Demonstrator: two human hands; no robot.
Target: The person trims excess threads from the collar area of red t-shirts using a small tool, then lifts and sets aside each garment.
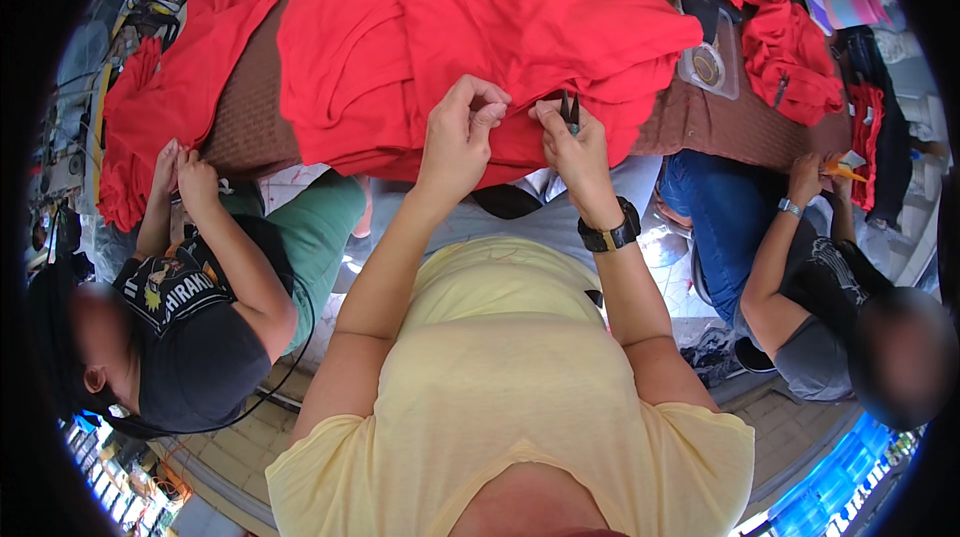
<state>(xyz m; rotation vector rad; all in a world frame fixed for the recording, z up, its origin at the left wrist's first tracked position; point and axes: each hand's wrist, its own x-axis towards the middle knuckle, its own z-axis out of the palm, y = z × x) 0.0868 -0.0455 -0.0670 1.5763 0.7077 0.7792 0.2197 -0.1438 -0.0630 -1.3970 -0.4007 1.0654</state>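
Note:
A large pile of red cloth (480, 22) is spread over the table's near edge, right in front of me. My left hand (460, 137) is raised at the cloth's front, thumb and fingertips pinched together; whatever lies between them is too small to make out. Close by on the right, my right hand (582, 155) is closed around small thread snips (570, 107). Their two dark blades point away from me, slightly apart, against the red cloth. Both my hands are near the cloth's front fold, with a small gap between them.
A brown cover (250, 117) lies on the table. To the right sits a clear plastic box (712, 65) with a round item inside. People work at both sides, one handling a red garment (190, 67) at left, another holding something orange (845, 171) at right.

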